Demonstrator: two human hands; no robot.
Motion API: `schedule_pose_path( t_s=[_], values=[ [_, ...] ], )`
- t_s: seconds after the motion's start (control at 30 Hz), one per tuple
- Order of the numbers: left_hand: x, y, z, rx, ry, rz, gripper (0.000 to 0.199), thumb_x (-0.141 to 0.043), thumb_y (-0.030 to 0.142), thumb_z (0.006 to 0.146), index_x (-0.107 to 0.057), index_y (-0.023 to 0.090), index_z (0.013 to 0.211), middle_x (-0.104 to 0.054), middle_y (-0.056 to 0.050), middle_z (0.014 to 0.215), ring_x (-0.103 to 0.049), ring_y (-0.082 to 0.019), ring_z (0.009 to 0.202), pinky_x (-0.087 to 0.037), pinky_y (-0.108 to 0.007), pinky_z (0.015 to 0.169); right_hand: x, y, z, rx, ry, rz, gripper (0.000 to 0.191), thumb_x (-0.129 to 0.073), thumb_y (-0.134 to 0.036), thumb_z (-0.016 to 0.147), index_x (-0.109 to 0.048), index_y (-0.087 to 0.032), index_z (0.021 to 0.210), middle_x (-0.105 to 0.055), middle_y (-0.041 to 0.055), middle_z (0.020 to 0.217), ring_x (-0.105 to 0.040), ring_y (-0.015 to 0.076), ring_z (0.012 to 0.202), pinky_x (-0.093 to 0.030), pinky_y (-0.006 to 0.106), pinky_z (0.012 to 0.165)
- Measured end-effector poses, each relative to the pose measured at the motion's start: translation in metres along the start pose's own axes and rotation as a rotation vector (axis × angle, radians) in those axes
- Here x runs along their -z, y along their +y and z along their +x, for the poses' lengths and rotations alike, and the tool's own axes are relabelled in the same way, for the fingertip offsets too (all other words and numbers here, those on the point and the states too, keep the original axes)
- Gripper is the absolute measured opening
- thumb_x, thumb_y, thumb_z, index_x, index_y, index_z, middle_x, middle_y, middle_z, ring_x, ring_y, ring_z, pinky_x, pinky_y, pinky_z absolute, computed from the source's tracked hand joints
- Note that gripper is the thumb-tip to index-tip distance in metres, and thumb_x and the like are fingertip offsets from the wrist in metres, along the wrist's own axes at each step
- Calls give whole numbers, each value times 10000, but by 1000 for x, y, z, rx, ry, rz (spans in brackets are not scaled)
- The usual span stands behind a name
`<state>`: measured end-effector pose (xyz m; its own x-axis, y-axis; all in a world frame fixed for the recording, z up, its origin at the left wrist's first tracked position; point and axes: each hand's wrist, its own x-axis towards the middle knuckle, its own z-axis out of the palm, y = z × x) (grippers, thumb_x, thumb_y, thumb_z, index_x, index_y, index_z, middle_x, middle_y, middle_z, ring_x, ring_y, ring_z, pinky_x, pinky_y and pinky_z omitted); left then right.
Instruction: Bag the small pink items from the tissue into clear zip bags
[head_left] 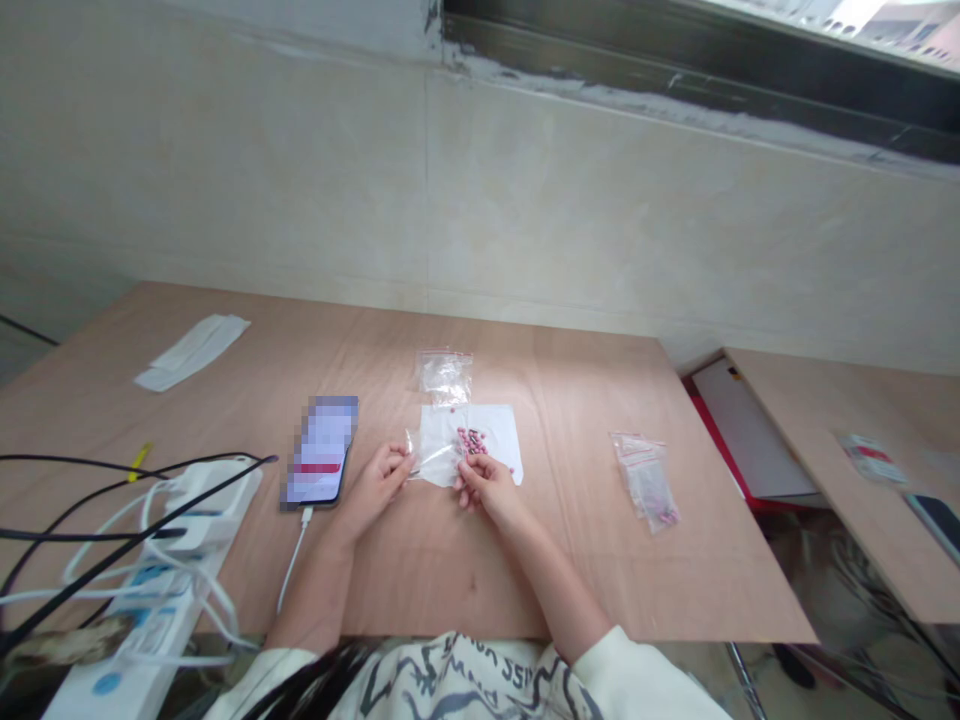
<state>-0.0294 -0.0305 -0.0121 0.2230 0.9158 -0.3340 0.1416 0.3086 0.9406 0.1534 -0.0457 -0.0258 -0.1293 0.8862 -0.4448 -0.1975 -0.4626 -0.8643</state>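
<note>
My left hand and my right hand rest over the plywood table, pinching opposite sides of a small clear plastic bag. A sheet of white paper lies under and beyond my right hand. On it sits a cluster of small pink beads, with a few scattered nearby. Above the paper lies an empty-looking clear zip bag. Farther right, another zip bag holds some pink items. Whether the held bag contains anything is hard to tell.
A smartphone with a blurred screen lies left of my left hand, its white charging cable running to a white power strip among tangled cords. A yellow pen and folded white paper lie farther left. A wall stands behind.
</note>
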Motion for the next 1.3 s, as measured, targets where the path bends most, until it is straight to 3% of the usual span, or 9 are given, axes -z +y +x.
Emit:
schedule_pose_path(
  t_s=[0.17, 0.37, 0.53, 0.63, 0.8, 1.07, 1.2, 1.3],
  values=[
    [-3, 10, -1, -30, 54, 13, 317, -519, 458, 727, -401, 185, 836, -406, 101, 466, -339, -54, 380, -201, -160, 372, 1, 2, 0, 6, -6, 34, 361, -635, -478, 596, -470, -172, 692, -590, -37, 534, -489, 69, 326, -331, 161, 272],
    [-9, 16, -1, -46, -3, -63, 358, -541, 433, 709, -377, 183, 907, -438, 101, 516, -328, -47, 378, -221, -170, 387, 3, -1, -1, 8, -21, 37, 373, -638, -483, 592, -479, -160, 692, -592, -33, 535, -498, 68, 335, -358, 159, 284],
    [-17, 24, 0, -85, -29, -45, 283, -532, 397, 710, -384, 186, 826, -479, 83, 536, -422, -72, 481, -282, -180, 471, 4, -3, -1, 12, -30, 31, 385, -642, -486, 583, -488, -152, 698, -594, -29, 542, -501, 67, 342, -363, 158, 285],
    [-20, 29, -1, -73, -42, -42, 284, -514, 412, 720, -377, 190, 832, -480, 82, 547, -379, -59, 440, -238, -175, 440, 5, -4, -3, 14, -37, 41, 382, -640, -487, 585, -498, -153, 706, -600, -27, 554, -501, 67, 344, -369, 162, 296],
    [-20, 32, -4, -75, -35, -40, 282, -513, 416, 727, -380, 191, 832, -386, 109, 491, -265, -39, 388, -164, -169, 404, 7, -7, -6, -8, -52, 75, 423, -666, -441, 572, -541, -152, 854, -601, -30, 550, -495, 70, 342, -363, 167, 308],
    [-15, 28, -12, -91, -18, -59, 253, -519, 383, 741, -379, 192, 830, -382, 110, 501, -270, -37, 394, -174, -165, 398, 6, -10, -7, 2, -54, 119, 610, -683, -395, 562, -479, -155, 1084, -611, -25, 551, -501, 92, 343, -346, 183, 300],
    [-9, 28, -17, -85, -66, -15, 261, -516, 392, 751, -399, 189, 867, -435, 95, 530, -329, -48, 413, -239, -171, 419, 4, -14, -9, 7, -23, 158, 545, -710, -407, 515, -500, -153, 949, -636, 5, 580, -563, 128, 413, -424, 220, 370],
    [-2, 30, -23, -27, -184, 67, 292, -525, 413, 741, -444, 176, 890, -512, 55, 574, -422, -77, 465, -321, -191, 464, 6, -19, -10, -2, 34, 184, 426, -727, -397, 492, -520, -146, 767, -640, 33, 615, -594, 135, 491, -474, 249, 472]
  ],
)
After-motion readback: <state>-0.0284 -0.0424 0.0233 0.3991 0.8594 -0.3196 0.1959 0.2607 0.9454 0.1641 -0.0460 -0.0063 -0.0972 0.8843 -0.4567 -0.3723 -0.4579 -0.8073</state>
